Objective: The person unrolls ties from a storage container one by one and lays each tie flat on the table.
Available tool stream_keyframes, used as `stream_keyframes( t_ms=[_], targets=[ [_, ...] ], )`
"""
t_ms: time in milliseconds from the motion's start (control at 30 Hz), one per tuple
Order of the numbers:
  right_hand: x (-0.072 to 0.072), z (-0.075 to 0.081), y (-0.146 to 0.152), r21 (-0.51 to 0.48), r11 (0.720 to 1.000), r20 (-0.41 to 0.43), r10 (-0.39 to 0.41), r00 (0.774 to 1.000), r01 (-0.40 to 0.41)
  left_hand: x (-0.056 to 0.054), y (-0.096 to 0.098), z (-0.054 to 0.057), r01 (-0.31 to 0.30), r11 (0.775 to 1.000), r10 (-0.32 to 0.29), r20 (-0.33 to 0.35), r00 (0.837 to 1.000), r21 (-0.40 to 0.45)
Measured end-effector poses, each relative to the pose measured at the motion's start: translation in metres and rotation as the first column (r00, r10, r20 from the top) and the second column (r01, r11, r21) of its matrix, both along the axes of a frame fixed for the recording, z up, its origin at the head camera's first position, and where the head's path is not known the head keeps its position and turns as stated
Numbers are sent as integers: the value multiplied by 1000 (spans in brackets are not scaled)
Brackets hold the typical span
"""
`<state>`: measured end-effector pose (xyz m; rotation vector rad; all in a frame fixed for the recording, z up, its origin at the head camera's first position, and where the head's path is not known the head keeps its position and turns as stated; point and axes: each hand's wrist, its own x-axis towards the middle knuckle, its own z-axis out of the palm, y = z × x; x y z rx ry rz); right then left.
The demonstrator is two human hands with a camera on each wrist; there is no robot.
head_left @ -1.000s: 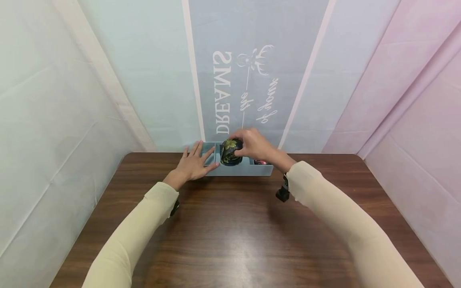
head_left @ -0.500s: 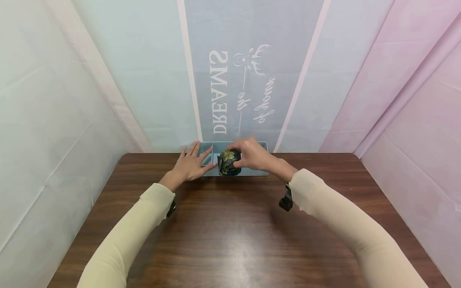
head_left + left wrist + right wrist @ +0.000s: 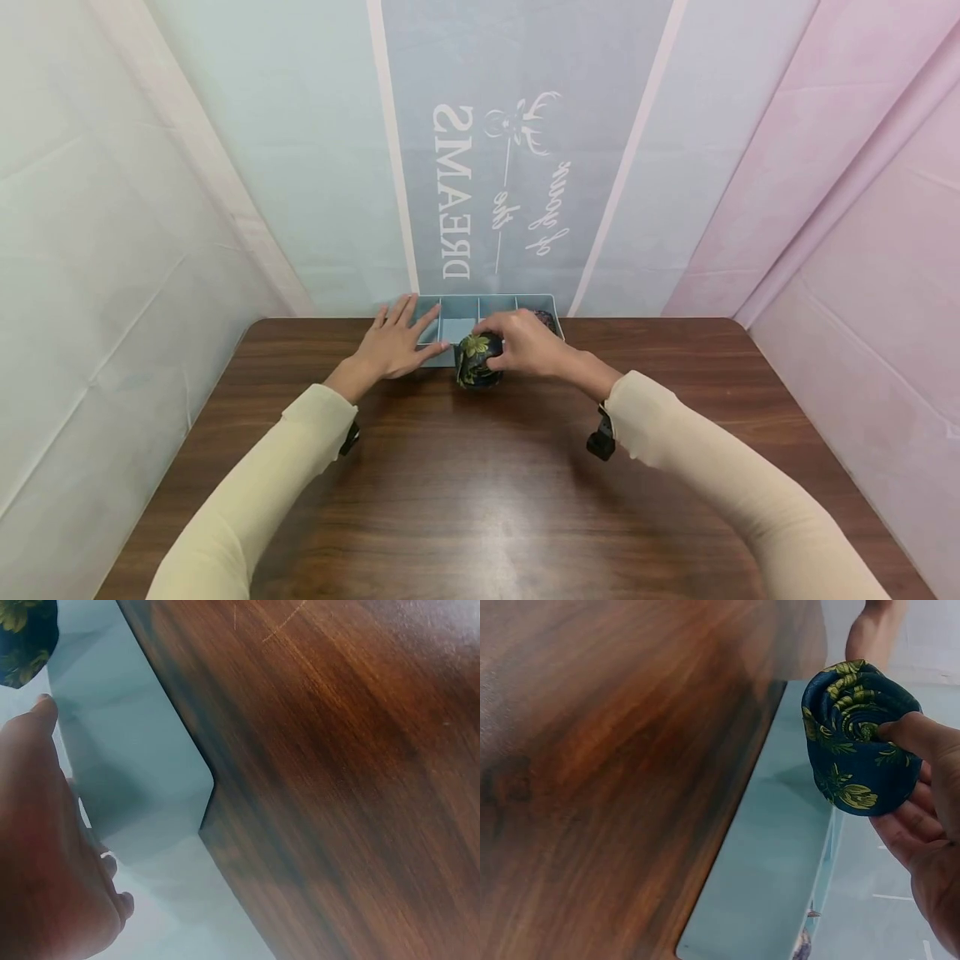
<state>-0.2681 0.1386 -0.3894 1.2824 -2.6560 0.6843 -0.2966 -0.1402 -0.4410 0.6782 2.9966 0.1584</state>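
My right hand (image 3: 531,343) pinches a rolled necktie (image 3: 478,362), dark navy with yellow-green flowers. Its spiral end shows in the right wrist view, where the thumb presses near the coil's centre and the fingers support the underside. The roll is held up by the near wall of a pale blue divided box (image 3: 459,330) at the table's far edge. My left hand (image 3: 390,343) rests with spread, straight fingers on the box's left end. In the left wrist view, its thumb lies along the rim, just below the necktie (image 3: 26,641).
Another rolled dark patterned thing (image 3: 545,318) sits in the box's right-end compartment. Behind the box hangs a printed fabric backdrop (image 3: 525,192), with pale cloth at both sides. The brown wooden table (image 3: 480,483) extends toward me.
My right hand has brought the rolled necktie toward me, from above the box to its near wall, uncovering more compartments. My left hand stays on the box's left end.
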Motion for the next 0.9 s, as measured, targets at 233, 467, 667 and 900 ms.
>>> stream_keyframes(
  t_ms=[233,467,667,900],
  targets=[
    [5,-10,-1,1,1000,18,3,1000,-3,6,-2,4,34,999,-34,-46,998,3],
    [11,-21,0,-8,1000,32,-13,999,13,21,-2,11,100,994,-97,-88,991,39],
    [16,-27,1,-21,1000,28,-16,999,16,30,-3,9,204,977,-186,-211,960,65],
    [21,-35,3,-19,999,18,-31,999,31,43,0,8,301,948,-261,-286,922,107]
  ],
)
